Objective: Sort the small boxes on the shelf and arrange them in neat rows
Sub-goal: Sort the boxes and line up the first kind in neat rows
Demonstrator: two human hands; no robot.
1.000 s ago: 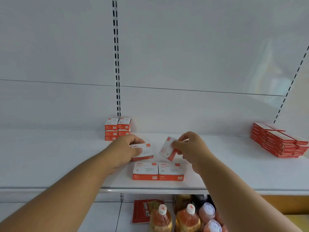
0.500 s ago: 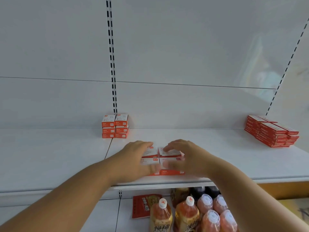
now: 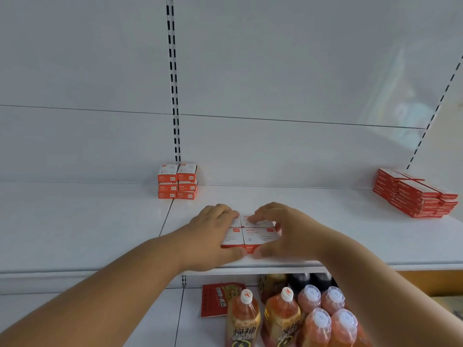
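Shelf point(image 3: 75, 221) white, bare at far left. Back stack point(image 3: 177, 181) of orange-and-white boxes stands against the rear wall by the slotted upright point(image 3: 172, 78): two columns wide, about three layers, edges square; this one reads as finished. Front centre, near the shelf lip: a block of four point(image 3: 253, 234) of the same boxes, two by two, lying flat and butted together. Left hand point(image 3: 213, 234) cups the block's left side, fingers curved over the far left box, thumb against the front edge. Right hand point(image 3: 283, 231) mirrors it on the right side, fingertips resting on the rear right box, thumb at the front corner. Both hands look to be squeezing the four inward to square them up; whether the block is being lifted or only pressed, cannot tell. Far right: red pile point(image 3: 416, 196) of longer flat boxes, layered but skewed, upper ones angled off the lower ones, so not yet in rows. Below the shelf: red packet point(image 3: 220, 299) and capped bottles point(image 3: 288, 319), no part of the job. Judgement: roughly midway. Back stack done, block of four nearly squared and probably still to be placed in line with it, red pile untouched and needing straightening.
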